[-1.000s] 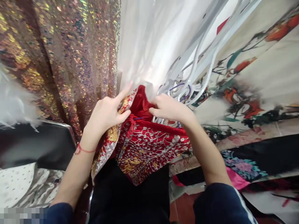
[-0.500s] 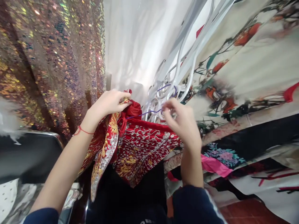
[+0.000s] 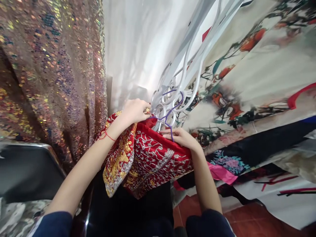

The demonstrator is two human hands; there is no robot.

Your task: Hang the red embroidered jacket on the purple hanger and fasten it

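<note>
A red garment (image 3: 150, 161) with silver and gold embroidery hangs on a thin purple hanger (image 3: 168, 115) among several white hangers (image 3: 177, 89) on a rail. My left hand (image 3: 134, 110), a red string round its wrist, is closed on the garment's collar near the hanger's hook. My right hand (image 3: 181, 137) pinches the garment's upper edge at the shoulder, fingers pressed on the red cloth just below the purple wire.
A sequinned copper-gold fabric (image 3: 49, 75) hangs at the left and a white satin cloth (image 3: 138, 49) behind. Cream garments with painted flowers (image 3: 247, 82) hang at the right, over black and pink ones (image 3: 237, 164). A black surface (image 3: 27, 171) lies lower left; red floor (image 3: 247, 220) below.
My left hand has moved up and right along the collar toward the hook. My right hand has let go of the purple wire and dropped onto the garment's shoulder edge.
</note>
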